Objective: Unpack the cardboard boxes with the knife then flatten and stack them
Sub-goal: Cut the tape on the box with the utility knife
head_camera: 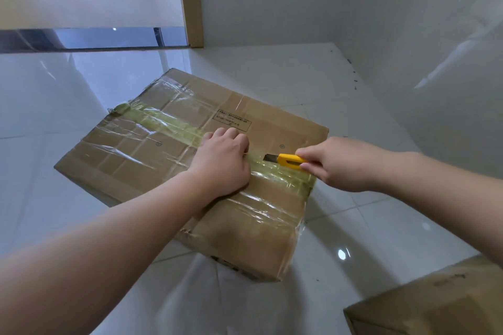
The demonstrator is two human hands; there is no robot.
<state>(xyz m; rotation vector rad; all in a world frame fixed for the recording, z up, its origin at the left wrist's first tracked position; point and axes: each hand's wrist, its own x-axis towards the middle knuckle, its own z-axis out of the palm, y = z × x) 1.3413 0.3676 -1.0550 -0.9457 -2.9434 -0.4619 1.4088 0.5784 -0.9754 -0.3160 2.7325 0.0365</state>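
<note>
A large brown cardboard box (pixel 152 155) lies on the white tiled floor, sealed with clear tape and a yellowish tape strip (pixel 168 124) along its middle seam. My left hand (pixel 223 163) rests on the box top over the seam, its fingers curled under. My right hand (pixel 345 164) grips a yellow utility knife (pixel 290 161) at the box's right end. The steel blade is out, and it lies on the tape strip just right of my left hand.
A second cardboard box (pixel 435 302) sits at the bottom right corner. A white wall (pixel 353 3) runs behind and to the right. A wooden door frame (pixel 190 0) and a frosted glass panel stand at the back left. Glossy floor tiles (pixel 54 90) surround the box.
</note>
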